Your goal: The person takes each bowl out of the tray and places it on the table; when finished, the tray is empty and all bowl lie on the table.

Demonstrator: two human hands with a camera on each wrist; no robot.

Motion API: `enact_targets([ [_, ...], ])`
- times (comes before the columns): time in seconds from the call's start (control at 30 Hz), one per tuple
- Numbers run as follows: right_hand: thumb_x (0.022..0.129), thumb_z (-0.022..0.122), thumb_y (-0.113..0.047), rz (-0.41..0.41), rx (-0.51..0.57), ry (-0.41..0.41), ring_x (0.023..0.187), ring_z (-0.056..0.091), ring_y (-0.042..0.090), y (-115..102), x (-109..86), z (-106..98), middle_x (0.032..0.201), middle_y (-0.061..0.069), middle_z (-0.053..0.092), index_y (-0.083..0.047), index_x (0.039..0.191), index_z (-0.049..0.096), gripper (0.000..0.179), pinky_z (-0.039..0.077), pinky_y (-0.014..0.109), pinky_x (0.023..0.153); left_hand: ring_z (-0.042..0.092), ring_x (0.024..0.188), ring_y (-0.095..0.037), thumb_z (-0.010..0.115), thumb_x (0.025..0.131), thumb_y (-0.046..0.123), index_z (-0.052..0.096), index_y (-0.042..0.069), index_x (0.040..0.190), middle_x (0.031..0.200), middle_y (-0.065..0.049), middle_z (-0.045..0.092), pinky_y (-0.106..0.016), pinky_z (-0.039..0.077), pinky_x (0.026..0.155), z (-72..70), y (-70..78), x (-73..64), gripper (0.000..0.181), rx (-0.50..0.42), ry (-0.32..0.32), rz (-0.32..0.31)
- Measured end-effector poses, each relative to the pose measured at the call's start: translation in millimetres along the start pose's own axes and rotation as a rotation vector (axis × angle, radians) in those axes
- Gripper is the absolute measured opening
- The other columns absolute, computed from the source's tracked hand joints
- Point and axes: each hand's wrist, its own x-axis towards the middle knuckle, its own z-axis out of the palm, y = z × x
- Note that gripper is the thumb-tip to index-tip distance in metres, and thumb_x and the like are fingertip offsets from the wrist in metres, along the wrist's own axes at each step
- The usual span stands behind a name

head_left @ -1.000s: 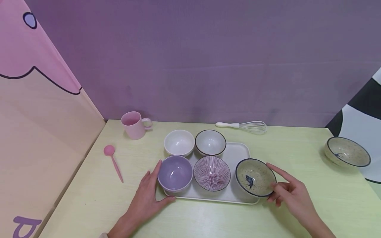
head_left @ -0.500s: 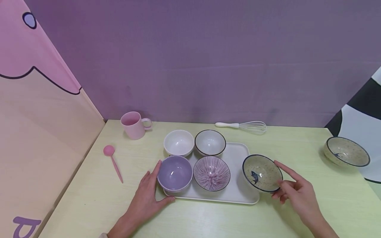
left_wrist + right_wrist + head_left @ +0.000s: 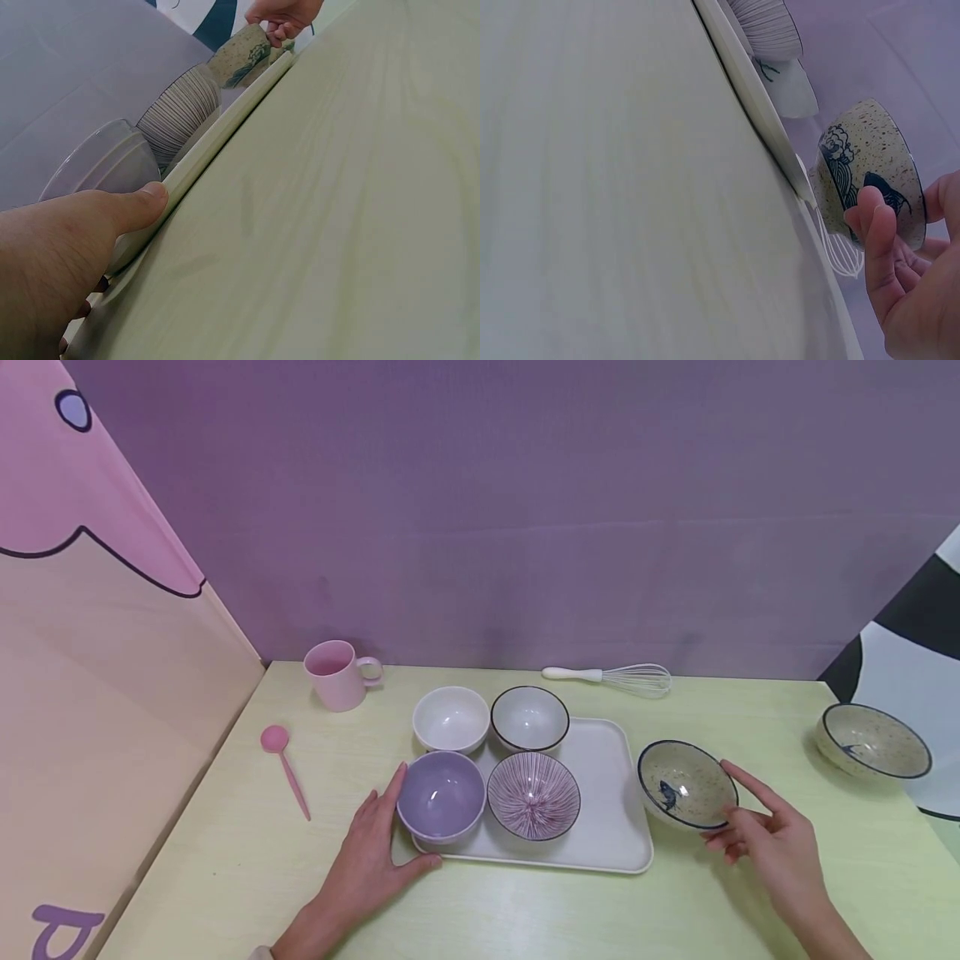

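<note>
My right hand grips a speckled beige bowl with a dark rim and a blue fish, held just past the tray's right edge. In the right wrist view, fingers lie against the outside of this bowl, which is raised above the table. My left hand rests at the front left corner of the white tray, fingers extended beside a purple bowl, thumb along the front edge. Also on the tray are a purple-striped bowl and a dark-rimmed white bowl; a plain white bowl stands at its back left.
A second speckled bowl stands at the far right. Along the back lie a white whisk and a pink mug. A pink spoon lies on the left. A purple backdrop rises behind the table.
The right hand has carried the speckled bowl rightward and slightly back, from over the tray's right part to beyond its edge. The left hand has stayed in place.
</note>
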Motion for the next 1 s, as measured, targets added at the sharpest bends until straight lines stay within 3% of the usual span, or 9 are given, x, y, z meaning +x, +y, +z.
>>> enact_targets([
  [0.53,0.111,0.051,0.004,0.050,0.112,0.129,0.055,0.075,0.013,5,11.4,-24,0.070,0.008,0.080,-0.042,0.138,0.070,0.057,0.058,0.020,0.047,0.037,0.158,-0.056,0.101,0.080,0.042,0.015,0.029,0.180,0.176,-0.013,0.043,-0.071,0.034,0.130,-1.1,2.1,1.7,0.132,-0.006,-0.025,-0.046],
  [0.83,0.109,0.053,0.002,0.073,0.099,0.255,0.053,0.075,0.013,9,19.9,-37,0.065,0.007,0.077,-0.030,0.156,0.064,0.057,0.059,0.021,0.046,0.040,0.158,-0.054,0.101,0.079,0.042,0.016,0.027,0.180,0.175,-0.012,0.044,-0.068,0.032,0.132,-0.8,1.1,0.8,0.133,0.001,-0.018,-0.029],
  [1.0,0.108,0.053,0.002,0.099,0.134,0.323,0.051,0.074,0.012,12,25.7,-45,0.063,0.005,0.077,-0.025,0.159,0.062,0.058,0.058,0.020,0.044,0.042,0.157,-0.052,0.101,0.079,0.043,0.016,0.026,0.180,0.175,-0.012,0.044,-0.066,0.031,0.133,-0.1,-0.4,0.6,0.133,0.007,-0.010,-0.005],
])
